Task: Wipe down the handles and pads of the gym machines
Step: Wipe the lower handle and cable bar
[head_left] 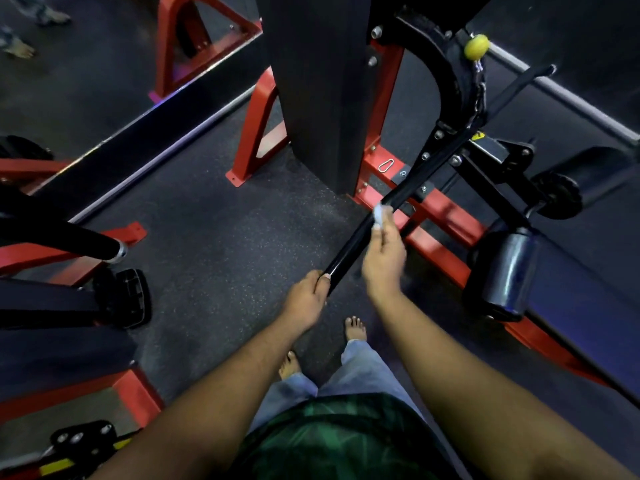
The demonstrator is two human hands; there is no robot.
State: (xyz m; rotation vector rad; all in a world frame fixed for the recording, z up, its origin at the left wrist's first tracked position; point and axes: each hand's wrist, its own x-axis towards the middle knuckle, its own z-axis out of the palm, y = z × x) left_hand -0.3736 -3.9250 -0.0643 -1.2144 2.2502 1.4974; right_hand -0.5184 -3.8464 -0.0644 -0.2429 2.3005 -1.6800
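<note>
The left hand (pixel 306 297) is clamped around the near end of the black handle bar (pixel 360 237), steadying it. The right hand (pixel 382 252) pinches a small white wipe (pixel 380 213) against the bar farther along, fingers closed on the wipe. The bar runs from near centre up and right toward the machine's black pivot arm (pixel 446 81).

Progress, as a judgement: early to middle. Only this one bar is under the wipe — the section between the hands and the far stretch beyond the wipe likely remain. The roller pad (pixel 502 271) at right and the handle (pixel 69 237) of the machine at left show no sign of attention.

Clearance: open rubber floor (pixel 214 216) lies left of the bar. Right of it, the red frame rail (pixel 446 216) runs just beside the right hand's stroke path — a knuckle hazard. Bare feet (pixel 355 329) stand near that rail.
</note>
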